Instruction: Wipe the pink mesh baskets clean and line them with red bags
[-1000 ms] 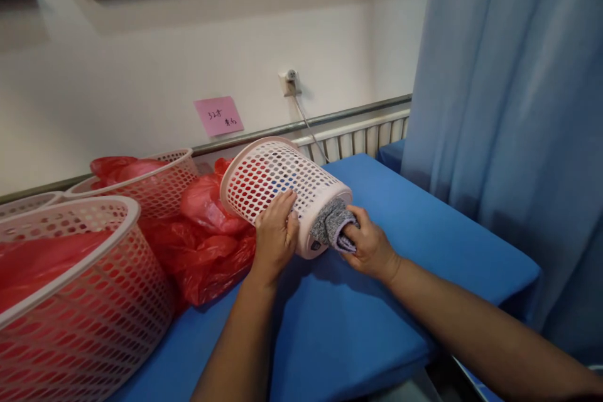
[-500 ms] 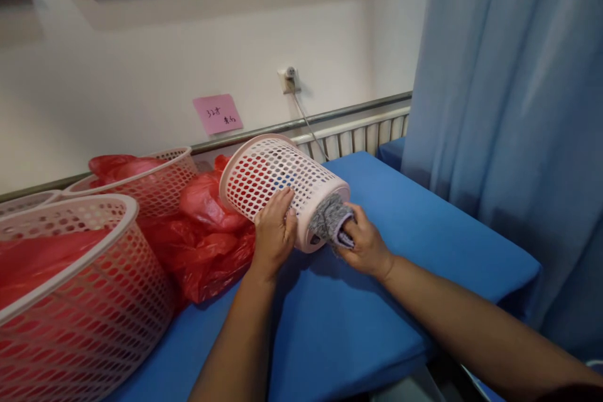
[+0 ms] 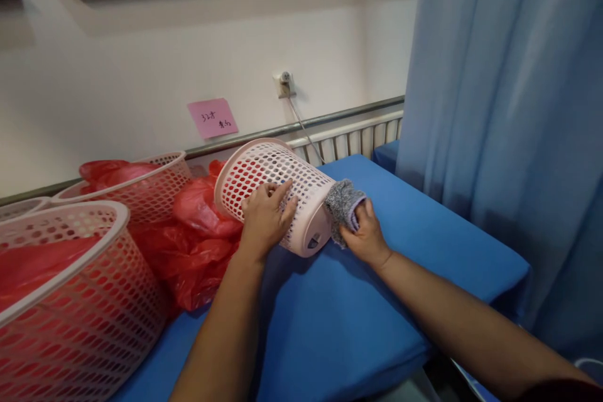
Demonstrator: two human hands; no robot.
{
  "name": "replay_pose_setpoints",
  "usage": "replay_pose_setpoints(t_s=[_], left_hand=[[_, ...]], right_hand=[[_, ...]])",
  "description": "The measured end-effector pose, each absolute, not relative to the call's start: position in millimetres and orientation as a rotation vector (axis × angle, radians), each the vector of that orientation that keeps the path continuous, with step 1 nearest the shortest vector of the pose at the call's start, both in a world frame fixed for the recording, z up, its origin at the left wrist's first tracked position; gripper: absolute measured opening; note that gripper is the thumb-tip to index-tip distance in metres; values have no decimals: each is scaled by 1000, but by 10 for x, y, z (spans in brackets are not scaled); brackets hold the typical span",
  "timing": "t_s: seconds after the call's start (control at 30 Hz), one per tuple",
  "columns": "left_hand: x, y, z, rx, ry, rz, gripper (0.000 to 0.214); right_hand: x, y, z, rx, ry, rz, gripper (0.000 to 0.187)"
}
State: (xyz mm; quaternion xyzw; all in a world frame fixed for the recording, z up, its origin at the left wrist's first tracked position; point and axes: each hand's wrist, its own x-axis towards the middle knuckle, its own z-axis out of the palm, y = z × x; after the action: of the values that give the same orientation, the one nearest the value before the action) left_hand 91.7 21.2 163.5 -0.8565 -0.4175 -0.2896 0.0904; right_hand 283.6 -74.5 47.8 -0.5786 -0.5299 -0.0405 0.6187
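A pale pink plastic basket (image 3: pixel 301 198) with a mesh of holes lies tilted on its side on the blue-covered table. Its base faces right, toward me. My left hand (image 3: pixel 268 213) rests against its side with the fingers apart, not wrapped round it. In my right hand (image 3: pixel 367 235) a grey cloth (image 3: pixel 345 204) with a pale lilac edge is bunched up. The cloth touches the rim of the basket's base. Part of the base shows a dark opening or patch near its lower edge.
Larger pink baskets (image 3: pixel 125 217) with red plastic bags (image 3: pixel 202 257) stand on the left. Blue cloth covers the table (image 3: pixel 414 251). Behind are a radiator (image 3: pixel 362 141), a plug with a cord (image 3: pixel 285 83) and a pink note (image 3: pixel 213 118). A blue curtain (image 3: pixel 480 88) hangs at right.
My right hand has moved the cloth from the face of the basket's base up to its right rim. My left hand's fingers have lifted and spread slightly on the basket.
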Motion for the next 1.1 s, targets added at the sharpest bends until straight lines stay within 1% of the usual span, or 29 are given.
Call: replay_pose_setpoints(t_s=[0.1, 0.2, 0.3, 0.4, 0.47, 0.63, 0.7, 0.77, 0.87, 0.97, 1.03, 1.1], left_hand=[[987, 294, 1617, -2589, -1158, -875, 44], [989, 333, 1558, -2694, -1069, -898, 46], [963, 345, 1522, -2717, -1020, -961, 47], [957, 360, 1509, -2709, -998, -980, 48], [966, 377, 1504, -2704, -993, -982, 49], [983, 409, 1484, -2689, -981, -1001, 50], [979, 409, 1476, -2682, -981, -1013, 50], [972, 405, 1470, -2676, -985, -1018, 50], [959, 397, 1464, -2676, -980, -1015, 51], [950, 389, 1459, -2683, -967, -1016, 51], [951, 387, 1455, -2683, -974, -1014, 52], [956, 391, 1449, -2679, -989, -1006, 52]], right_hand=[[2835, -779, 472, -1483, -1353, 72, 46], [2859, -789, 462, -1540, -1417, 255, 41], [2952, -695, 451, -1448, -1141, 352, 39], [3069, -540, 453, -1383, -747, 312, 48], [3112, -460, 466, -1432, -704, 281, 56], [3007, -522, 512, -1722, -996, 357, 57], [2913, -627, 515, -1781, -1167, 486, 50], [2843, -718, 505, -1738, -1354, 661, 42], [2884, -753, 492, -1628, -1383, 816, 33], [3111, -666, 504, -1582, -1121, 773, 32], [3263, -584, 512, -1609, -935, 655, 38], [3323, -521, 506, -1698, -882, 565, 47]])
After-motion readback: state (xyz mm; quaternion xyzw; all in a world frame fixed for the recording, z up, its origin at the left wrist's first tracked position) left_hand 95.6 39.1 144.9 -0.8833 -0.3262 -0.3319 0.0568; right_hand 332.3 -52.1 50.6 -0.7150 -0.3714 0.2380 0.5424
